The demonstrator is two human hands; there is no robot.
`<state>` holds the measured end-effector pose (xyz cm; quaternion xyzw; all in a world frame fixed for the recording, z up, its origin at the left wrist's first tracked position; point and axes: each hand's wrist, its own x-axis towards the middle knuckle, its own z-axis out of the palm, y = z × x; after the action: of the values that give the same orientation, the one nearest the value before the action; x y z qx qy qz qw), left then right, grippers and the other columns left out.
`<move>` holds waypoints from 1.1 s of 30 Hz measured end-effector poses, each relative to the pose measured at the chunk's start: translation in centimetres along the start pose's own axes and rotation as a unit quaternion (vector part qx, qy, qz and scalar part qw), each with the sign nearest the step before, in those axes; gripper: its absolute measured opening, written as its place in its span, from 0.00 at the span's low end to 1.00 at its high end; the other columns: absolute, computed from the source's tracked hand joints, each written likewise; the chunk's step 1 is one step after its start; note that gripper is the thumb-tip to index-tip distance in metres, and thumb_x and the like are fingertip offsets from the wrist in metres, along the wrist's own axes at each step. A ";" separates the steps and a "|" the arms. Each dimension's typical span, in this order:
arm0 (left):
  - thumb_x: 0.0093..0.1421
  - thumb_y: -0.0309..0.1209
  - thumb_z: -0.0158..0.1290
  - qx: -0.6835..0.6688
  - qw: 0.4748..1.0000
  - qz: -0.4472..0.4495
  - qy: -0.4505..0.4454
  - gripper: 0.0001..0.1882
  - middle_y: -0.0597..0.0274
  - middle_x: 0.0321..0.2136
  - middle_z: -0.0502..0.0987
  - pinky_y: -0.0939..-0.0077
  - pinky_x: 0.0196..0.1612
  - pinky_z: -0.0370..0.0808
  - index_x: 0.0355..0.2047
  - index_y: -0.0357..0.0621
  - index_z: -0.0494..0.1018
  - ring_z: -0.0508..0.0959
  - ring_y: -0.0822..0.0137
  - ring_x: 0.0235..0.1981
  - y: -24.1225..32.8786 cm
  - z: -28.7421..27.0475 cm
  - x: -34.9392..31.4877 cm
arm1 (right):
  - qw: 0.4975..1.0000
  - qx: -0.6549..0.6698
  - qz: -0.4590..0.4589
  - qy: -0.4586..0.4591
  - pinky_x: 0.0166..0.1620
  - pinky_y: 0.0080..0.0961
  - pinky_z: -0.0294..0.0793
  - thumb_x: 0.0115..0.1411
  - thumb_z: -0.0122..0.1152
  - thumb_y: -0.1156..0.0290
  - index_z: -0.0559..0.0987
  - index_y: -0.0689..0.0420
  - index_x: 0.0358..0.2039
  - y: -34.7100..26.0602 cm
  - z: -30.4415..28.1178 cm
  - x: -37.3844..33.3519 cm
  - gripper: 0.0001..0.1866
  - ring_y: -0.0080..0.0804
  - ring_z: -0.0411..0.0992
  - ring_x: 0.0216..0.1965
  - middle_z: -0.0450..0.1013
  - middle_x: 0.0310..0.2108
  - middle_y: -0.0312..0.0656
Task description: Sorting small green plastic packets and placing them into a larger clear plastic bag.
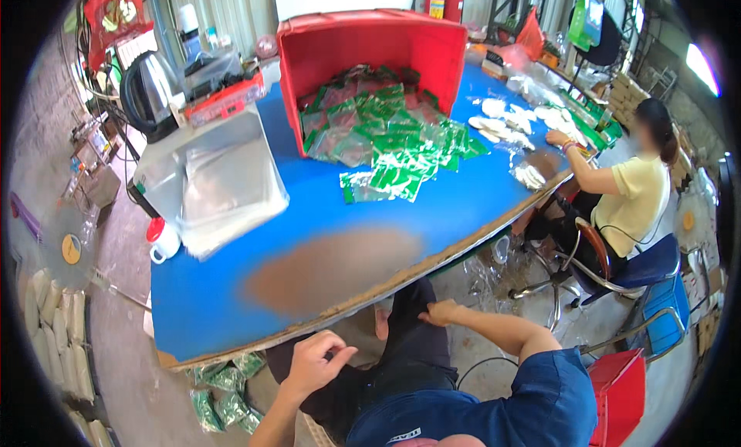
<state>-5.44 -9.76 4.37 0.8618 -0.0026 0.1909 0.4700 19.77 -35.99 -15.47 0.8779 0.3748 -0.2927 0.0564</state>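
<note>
I sit at the near edge of the blue-topped table (455, 215), my dark trousers (413, 347) below me. Over my left thigh, my left hand (318, 360) is loosely closed, its fingers curled and nothing visible in it. My right hand (440, 313) is closed beside my right knee, against the trousers; whether it pinches the cloth or something small is hidden. Neither hand touches the table. Ahead of me a red plastic crate (370, 23) lies on its side, and green and clear plastic packets (394, 138) spill from its mouth onto the table.
At left stand a grey bin (266, 150) holding clear plastic bags (224, 185), a white mug with a red lid (162, 239) and an electric kettle (147, 96). A seated person (633, 185) handles white pieces (502, 123) at right. Green packets (228, 385) lie under the table.
</note>
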 end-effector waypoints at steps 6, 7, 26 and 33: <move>0.52 0.35 0.66 0.029 0.992 0.116 -0.028 0.11 0.60 0.23 0.78 0.69 0.29 0.74 0.22 0.45 0.76 0.78 0.59 0.24 0.3 -0.6 2.4 | 0.958 0.002 -0.263 0.110 0.43 0.44 0.77 0.67 0.48 0.61 0.80 0.51 0.44 4.0 12.7 9.1 0.14 0.46 0.78 0.40 0.79 0.39 0.47; 0.52 0.31 0.67 0.056 0.994 0.085 -0.029 0.10 0.62 0.21 0.78 0.73 0.29 0.75 0.22 0.43 0.77 0.78 0.66 0.23 1.1 -2.2 1.7 | 0.965 -0.011 -0.259 0.035 0.44 0.44 0.74 0.69 0.45 0.59 0.78 0.55 0.43 0.1 8.0 6.7 0.16 0.51 0.76 0.42 0.77 0.42 0.51; 0.61 0.29 0.59 -0.100 0.985 -0.132 0.044 0.17 0.55 0.43 0.77 0.70 0.53 0.73 0.47 0.35 0.71 0.78 0.64 0.45 -7.8 -3.3 17.7 | 0.859 0.459 -0.178 -0.139 0.35 0.24 0.76 0.69 0.54 0.59 0.75 0.59 0.41 2.6 -21.1 -7.6 0.14 0.24 0.75 0.30 0.75 0.28 0.36; 0.59 0.39 0.60 0.108 0.942 -0.080 0.307 0.40 0.39 0.61 0.65 0.59 0.62 0.66 0.65 0.37 0.55 0.69 0.48 0.60 -20.4 -5.3 37.1 | 0.744 0.275 0.102 0.600 0.46 0.33 0.74 0.60 0.63 0.58 0.73 0.68 0.49 19.4 -39.3 13.2 0.26 0.37 0.76 0.40 0.78 0.37 0.50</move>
<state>31.00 12.44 2.80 0.8044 0.2312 0.4075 0.3653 58.93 -29.06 7.23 0.8828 0.1428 0.2117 -0.3942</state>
